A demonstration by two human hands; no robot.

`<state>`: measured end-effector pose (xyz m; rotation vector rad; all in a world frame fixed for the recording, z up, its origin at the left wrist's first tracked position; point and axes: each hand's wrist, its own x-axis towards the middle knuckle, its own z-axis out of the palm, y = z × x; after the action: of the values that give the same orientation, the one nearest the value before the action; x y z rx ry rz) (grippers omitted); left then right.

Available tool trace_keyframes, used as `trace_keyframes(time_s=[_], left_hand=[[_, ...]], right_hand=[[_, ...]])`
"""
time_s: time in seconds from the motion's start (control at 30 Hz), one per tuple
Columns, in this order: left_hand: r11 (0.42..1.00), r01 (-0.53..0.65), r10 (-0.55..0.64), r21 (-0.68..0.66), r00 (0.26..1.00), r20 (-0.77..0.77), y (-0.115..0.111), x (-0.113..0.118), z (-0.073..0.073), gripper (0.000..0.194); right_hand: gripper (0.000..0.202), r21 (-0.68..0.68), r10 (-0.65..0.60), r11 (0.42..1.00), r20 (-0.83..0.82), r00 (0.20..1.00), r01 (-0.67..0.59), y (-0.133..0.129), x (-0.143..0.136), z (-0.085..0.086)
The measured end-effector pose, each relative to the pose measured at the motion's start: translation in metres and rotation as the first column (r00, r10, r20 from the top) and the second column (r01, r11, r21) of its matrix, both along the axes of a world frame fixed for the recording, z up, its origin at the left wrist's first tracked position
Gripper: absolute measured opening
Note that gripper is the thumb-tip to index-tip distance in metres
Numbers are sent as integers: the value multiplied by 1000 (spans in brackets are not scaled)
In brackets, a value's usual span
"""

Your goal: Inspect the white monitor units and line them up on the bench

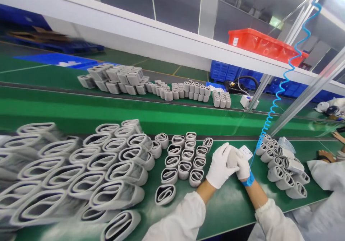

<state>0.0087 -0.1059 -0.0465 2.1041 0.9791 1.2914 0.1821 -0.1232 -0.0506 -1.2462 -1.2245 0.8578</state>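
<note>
Both my hands wear white gloves and meet over the green table mat. My left hand (219, 166) and my right hand (243, 167) together grip one grey rolled cuff (231, 158), held just above the mat. A blue strap with a coiled cord circles my right wrist (248, 180). Rows of upright grey rolled cuffs (183, 160) stand just left of my hands. A small white device (245, 151) lies on the mat behind my right hand.
A big pile of larger grey cuffs (81, 172) fills the left of the mat. More cuffs (285, 169) lie at the right, beside another person's white sleeve (327, 176). A green conveyor belt (161, 115) runs behind, with further cuff stacks (118, 78) beyond. A red crate (258, 43) sits on the shelf.
</note>
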Motion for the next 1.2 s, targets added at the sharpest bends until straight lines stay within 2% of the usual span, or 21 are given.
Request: trace_keyframes(time_s=[0.07, 0.17, 0.23, 0.3, 0.4, 0.53, 0.63, 0.73, 0.8, 0.83, 0.87, 0.93, 0.97, 1.07, 1.2], left_hand=[[1000, -26, 26, -9, 1000, 13, 1, 3, -5, 106], [993, -102, 106, -63, 992, 62, 7, 8, -14, 96], [981, -158, 171, -111, 978, 121, 12, 10, -20, 83], [967, -202, 229, -156, 955, 186, 17, 11, -25, 73], [948, -246, 293, -201, 920, 259, 22, 11, -29, 67], [941, -241, 316, -238, 880, 356, 24, 11, -30, 62], [943, -221, 313, -250, 848, 429, 22, 10, -26, 55], [935, -218, 333, -281, 815, 474, 19, 7, -17, 44], [919, -212, 363, -332, 786, 500, 17, 4, -10, 34], [910, -206, 377, -360, 772, 511, 17, 1, -7, 29], [902, -199, 389, -384, 760, 520, 16, -1, -5, 25], [890, -195, 408, -413, 746, 527, 16, -5, -2, 18], [884, -206, 421, -420, 742, 521, 16, -7, -1, 14], [859, -268, 472, -435, 744, 473, 20, -13, -4, 4], [840, -330, 507, -431, 760, 406, 25, -19, -14, 9]], right_hand=[[49, 27, -82, 996, 58, 995, 81, 14, 10, 12], [57, 131, -189, 978, 210, 959, 164, 56, 28, 38], [55, 204, -216, 969, 421, 881, 140, 95, 39, 56], [48, 228, -210, 969, 540, 815, 98, 133, 45, 68], [39, 233, -201, 970, 616, 762, 68, 177, 44, 70], [40, 263, -270, 957, 650, 710, 123, 203, 33, 50], [49, 329, -374, 922, 625, 685, 203, 203, 25, 35], [55, 369, -383, 912, 615, 689, 178, 189, 12, 21], [56, 330, -263, 942, 624, 736, 57, 171, -4, 11], [57, 283, -156, 959, 623, 766, -35, 160, -13, 6], [59, 205, 8, 966, 584, 812, -157, 149, -24, 2], [63, 69, 294, 929, 460, 838, -364, 129, -46, -2], [63, 36, 377, 904, 399, 836, -425, 122, -57, -1], [55, 9, 461, 870, 339, 820, -493, 112, -80, 8], [44, 25, 408, 897, 333, 850, -440, 106, -91, 18]])
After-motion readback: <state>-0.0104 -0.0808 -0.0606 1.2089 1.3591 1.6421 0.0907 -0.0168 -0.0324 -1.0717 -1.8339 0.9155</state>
